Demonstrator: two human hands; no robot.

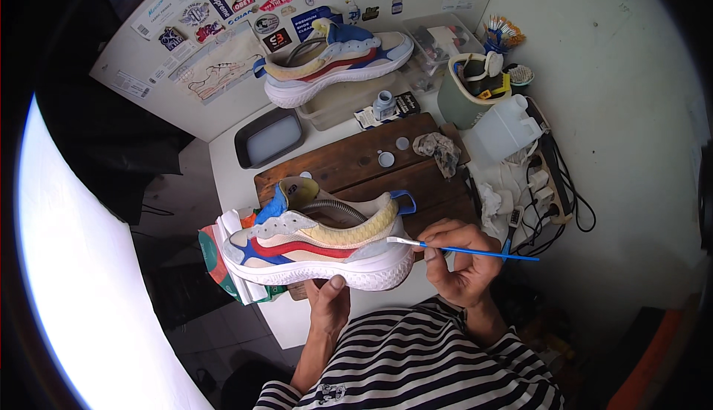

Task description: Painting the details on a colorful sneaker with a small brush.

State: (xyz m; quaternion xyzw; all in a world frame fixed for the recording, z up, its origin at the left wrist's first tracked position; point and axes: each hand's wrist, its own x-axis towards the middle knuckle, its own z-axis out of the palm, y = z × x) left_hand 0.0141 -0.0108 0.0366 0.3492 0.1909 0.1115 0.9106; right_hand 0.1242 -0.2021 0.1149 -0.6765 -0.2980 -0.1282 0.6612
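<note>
My left hand (329, 306) grips a multicoloured sneaker (304, 250) from below, thumb against its white sole. The shoe has red, blue, cream and grey panels and a blue heel loop, with a ribbed flexible tube inside its opening. My right hand (462, 269) pinches a slim blue paintbrush (494, 252), its pale tip on or very close to the grey heel panel. Beneath and behind the shoe is a dark wooden board (342, 168) bearing small round caps (386, 159) and a crumpled stained cloth (438, 151). A green-orange packet (213, 265) lies partly behind the toe.
A second sneaker (330, 72) sits on a plastic container at the back. Around are a dark tray (245, 150), a small jar (385, 105), a brush cup (505, 33), a green bin (457, 102), a white jug (505, 131), power strips with cables (546, 194) and a bright panel (74, 254).
</note>
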